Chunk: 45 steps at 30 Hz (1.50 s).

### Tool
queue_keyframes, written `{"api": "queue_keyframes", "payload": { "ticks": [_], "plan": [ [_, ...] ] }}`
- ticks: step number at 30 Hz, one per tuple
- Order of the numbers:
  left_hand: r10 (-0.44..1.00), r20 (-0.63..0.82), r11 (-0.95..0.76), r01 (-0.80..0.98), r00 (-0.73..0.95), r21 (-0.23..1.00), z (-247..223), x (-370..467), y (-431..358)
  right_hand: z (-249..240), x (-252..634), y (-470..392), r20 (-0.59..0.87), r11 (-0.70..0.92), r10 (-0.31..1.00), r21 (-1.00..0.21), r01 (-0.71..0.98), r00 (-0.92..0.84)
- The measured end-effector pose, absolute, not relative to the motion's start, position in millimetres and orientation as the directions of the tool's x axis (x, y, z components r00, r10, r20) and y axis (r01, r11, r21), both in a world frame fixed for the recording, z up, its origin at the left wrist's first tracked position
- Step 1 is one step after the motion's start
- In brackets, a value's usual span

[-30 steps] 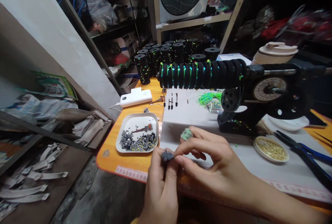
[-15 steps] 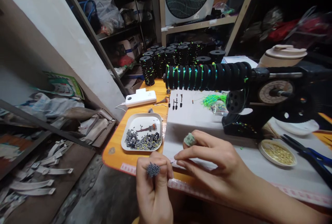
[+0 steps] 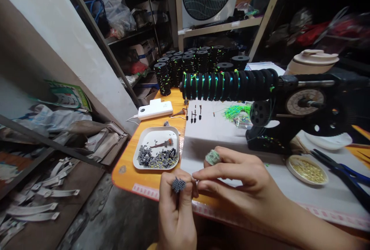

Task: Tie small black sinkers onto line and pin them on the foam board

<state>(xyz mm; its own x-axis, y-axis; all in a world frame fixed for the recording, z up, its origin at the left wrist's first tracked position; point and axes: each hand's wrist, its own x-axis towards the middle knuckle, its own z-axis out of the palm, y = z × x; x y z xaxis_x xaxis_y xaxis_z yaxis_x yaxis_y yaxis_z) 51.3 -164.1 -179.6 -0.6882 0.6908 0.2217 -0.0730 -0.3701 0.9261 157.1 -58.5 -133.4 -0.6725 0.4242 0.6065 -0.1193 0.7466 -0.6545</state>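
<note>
Steady dark bundle [image 3: 178,184] in closed left hand [image 3: 177,213]; with green clump [image 3: 212,157] tucked at two o'clock in half-curled right hand [image 3: 245,176], pinch lightly.

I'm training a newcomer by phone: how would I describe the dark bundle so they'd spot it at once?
On the orange table, find the white tray; below its lower right corner, the left hand holds the dark bundle. Its blue-grey ends cluster tightly, unlike the tray's loose pieces, and it is darker than the pale green clump in the right hand.
</note>
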Motion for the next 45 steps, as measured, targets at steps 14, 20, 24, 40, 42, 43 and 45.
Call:
{"api": "queue_keyframes", "payload": {
  "ticks": [14,20,24,40,42,43,45],
  "plan": [
    [0.403,0.396,-0.689,0.011,-0.825,0.725,-158.7,38.6,-157.7,-132.1,155.6,-62.4,0.654,0.835,0.340,-0.540,-0.103,-0.676],
    [0.296,0.416,-0.789,0.026,-0.860,0.614,-149.8,49.9,-152.9,-132.4,154.3,-67.0,0.684,0.877,0.330,-0.477,-0.057,-0.651],
    [0.262,0.375,-0.806,0.012,-0.889,0.592,-138.2,44.8,-160.6,-135.6,158.7,-56.9,0.716,0.914,0.317,-0.407,-0.002,-0.621],
    [0.606,0.150,-0.280,-0.033,-0.781,0.960,-189.9,38.8,-177.1,-140.8,153.5,-59.4,0.433,0.500,0.598,-0.859,-0.108,-0.675],
    [0.619,0.157,-0.221,0.021,-0.770,0.975,-190.2,38.0,-176.8,-139.1,154.4,-55.6,0.375,0.394,0.662,-0.911,-0.124,-0.649],
    [0.632,0.198,-0.220,0.072,-0.749,0.973,-189.0,36.3,-176.6,-137.7,155.3,-53.5,0.372,0.369,0.687,-0.919,-0.142,-0.624],
    [0.657,0.299,-0.253,0.172,-0.692,0.952,-186.8,31.5,-176.4,-134.4,158.1,-48.7,0.404,0.369,0.734,-0.912,-0.179,-0.546]
  ]
}}
